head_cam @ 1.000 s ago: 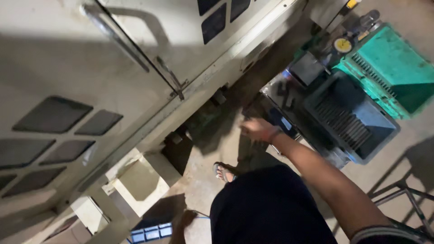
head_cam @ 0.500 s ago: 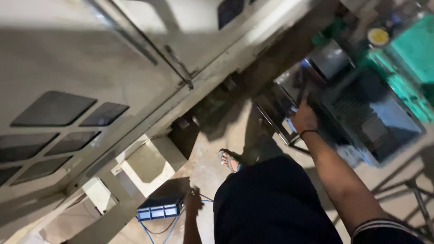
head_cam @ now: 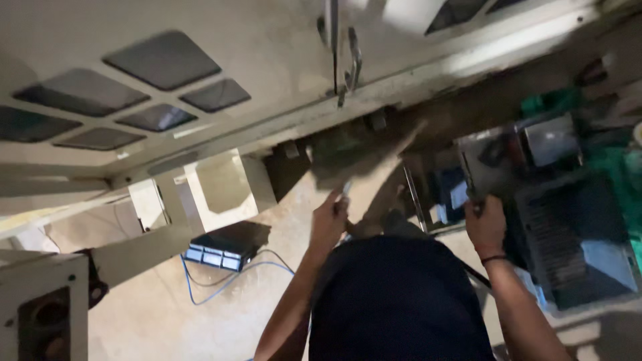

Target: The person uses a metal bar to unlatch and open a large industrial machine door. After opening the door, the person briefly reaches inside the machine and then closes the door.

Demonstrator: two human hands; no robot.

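My left hand (head_cam: 329,219) is raised in front of my dark-clad body (head_cam: 394,301), its fingers closed around a small thin light object (head_cam: 346,190) that is too blurred to name. My right hand (head_cam: 486,226), with a dark band on the wrist, rests on the edge of a shiny metal tray-like part (head_cam: 491,157) of the equipment at the right. Beside it lies a dark ribbed housing (head_cam: 568,241).
A large pale machine cabinet (head_cam: 200,60) with dark panel windows and a door handle (head_cam: 352,63) fills the upper left. A small blue-lit box (head_cam: 221,253) with a blue cable (head_cam: 227,281) lies on the concrete floor. Green machinery (head_cam: 615,160) stands at the far right.
The view has swung. My left hand has come up from low by my leg to chest height with something in it. My right hand stays at the equipment on the right.
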